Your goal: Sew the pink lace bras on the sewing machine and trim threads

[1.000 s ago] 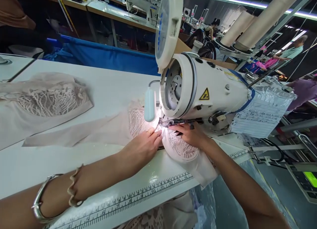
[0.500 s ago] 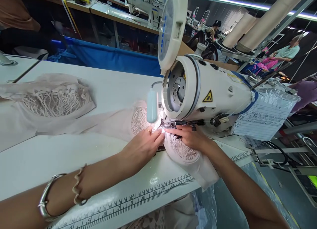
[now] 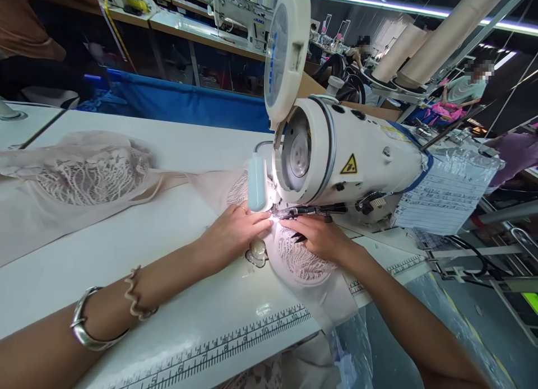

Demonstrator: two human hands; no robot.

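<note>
A pale pink bra with lace cups (image 3: 305,257) lies under the needle area of a white sewing machine (image 3: 365,148). My left hand (image 3: 235,232) rests left of the needle, its thumb and forefinger closed on the bra's edge. Across from it, my right hand (image 3: 321,237) bears on the near cup, forefinger reaching toward the needle and the other fingers curled. Dark pointed tips show under that hand; what they belong to is hidden. A small lamp (image 3: 257,183) stands at the needle, where bright light washes out the seam.
More pale lace garment (image 3: 92,176) lies on the white table (image 3: 168,271) at left. A printed ruler (image 3: 222,347) runs along the front edge. The machine's round cover (image 3: 288,52) stands raised. A handwritten sheet (image 3: 449,193) hangs at right. Other people work behind.
The near cup and both hands have shifted slightly left. The fabric strip at left has bunched and twisted. A disc inside the machine head looks different, and a shiny metal part now shows below my left hand.
</note>
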